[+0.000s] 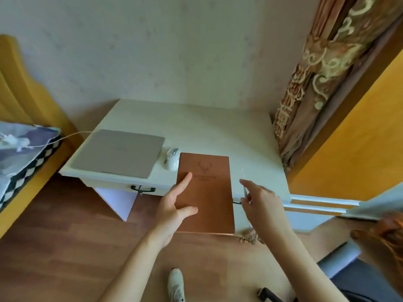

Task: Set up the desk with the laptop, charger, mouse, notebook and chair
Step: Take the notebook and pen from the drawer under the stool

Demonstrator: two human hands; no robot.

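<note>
A brown notebook (206, 188) with a stamped deer mark lies half over the white desk's (207, 127) front edge, its near end overhanging. My left hand (174, 212) grips its left side, thumb and forefinger on the cover. My right hand (261, 205) hovers just right of the notebook, pinching a thin pale pen-like stick (243, 182). A closed grey laptop (120, 153) rests on the desk's left part. A white cable (65, 136) runs from it to the bed. Between laptop and notebook sits a white mouse (172, 159).
A bed (26, 162) with a yellow headboard stands left of the desk. A patterned curtain (316, 83) and a yellow panel (359, 138) close the right side. My shoe (176, 284) is on the wood floor. A dark object (268, 295) shows at the bottom edge.
</note>
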